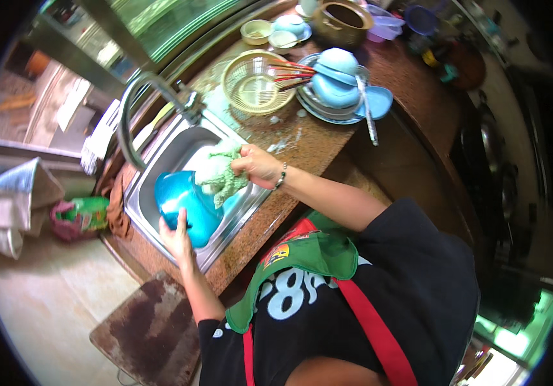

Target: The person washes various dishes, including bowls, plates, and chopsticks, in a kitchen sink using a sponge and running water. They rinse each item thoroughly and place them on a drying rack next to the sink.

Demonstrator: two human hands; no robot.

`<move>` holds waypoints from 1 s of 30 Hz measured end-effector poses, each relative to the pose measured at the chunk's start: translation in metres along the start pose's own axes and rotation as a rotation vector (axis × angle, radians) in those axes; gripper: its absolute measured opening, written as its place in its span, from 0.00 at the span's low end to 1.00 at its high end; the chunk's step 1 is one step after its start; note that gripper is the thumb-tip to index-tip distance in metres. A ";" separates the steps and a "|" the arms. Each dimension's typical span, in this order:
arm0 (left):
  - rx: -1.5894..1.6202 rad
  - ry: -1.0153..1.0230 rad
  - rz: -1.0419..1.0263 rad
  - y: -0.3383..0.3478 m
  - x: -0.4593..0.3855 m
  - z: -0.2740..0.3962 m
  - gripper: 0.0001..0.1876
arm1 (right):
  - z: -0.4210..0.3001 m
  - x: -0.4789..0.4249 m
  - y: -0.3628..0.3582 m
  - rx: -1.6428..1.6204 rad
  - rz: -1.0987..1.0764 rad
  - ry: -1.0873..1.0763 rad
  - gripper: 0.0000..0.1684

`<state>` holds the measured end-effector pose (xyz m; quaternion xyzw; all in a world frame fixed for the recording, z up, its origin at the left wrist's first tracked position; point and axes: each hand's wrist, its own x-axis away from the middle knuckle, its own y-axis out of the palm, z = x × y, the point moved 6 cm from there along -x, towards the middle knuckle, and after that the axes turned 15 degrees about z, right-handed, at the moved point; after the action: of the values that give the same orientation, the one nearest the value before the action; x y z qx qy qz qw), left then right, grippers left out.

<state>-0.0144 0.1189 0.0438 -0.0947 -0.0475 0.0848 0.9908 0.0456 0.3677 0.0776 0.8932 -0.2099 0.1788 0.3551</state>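
My left hand [178, 241] grips the near left rim of a glossy blue plastic basin [180, 193], which is tilted over the steel sink [160, 140]. Bunched in my right hand [259, 166] is a light green cloth [223, 173] with white suds on it, at the basin's right side. Part of the basin is hidden behind the cloth. A curved metal faucet [127, 116] arches over the sink's far left side.
On the granite counter [257, 231] beyond the sink stand a yellow plastic basket [257, 103], stacked blue bowls [337, 89] with plates, red chopsticks, and a brown pot [341, 24]. A stained board [146, 328] lies at the lower left.
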 end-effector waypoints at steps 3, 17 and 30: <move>-0.071 0.039 -0.220 0.003 0.021 0.044 0.12 | -0.063 0.038 -0.018 -0.063 -0.080 -0.030 0.21; -0.518 0.579 -0.250 0.105 0.091 0.135 0.17 | -0.455 -0.020 -0.201 0.423 0.376 -0.948 0.04; -0.744 0.580 -0.105 0.159 0.124 0.149 0.17 | -0.420 -0.140 -0.338 1.902 0.440 -0.976 0.37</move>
<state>0.0652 0.3213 0.1680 -0.4605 0.1992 -0.0180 0.8648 0.0247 0.9233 0.1105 0.7201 -0.2592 -0.0462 -0.6420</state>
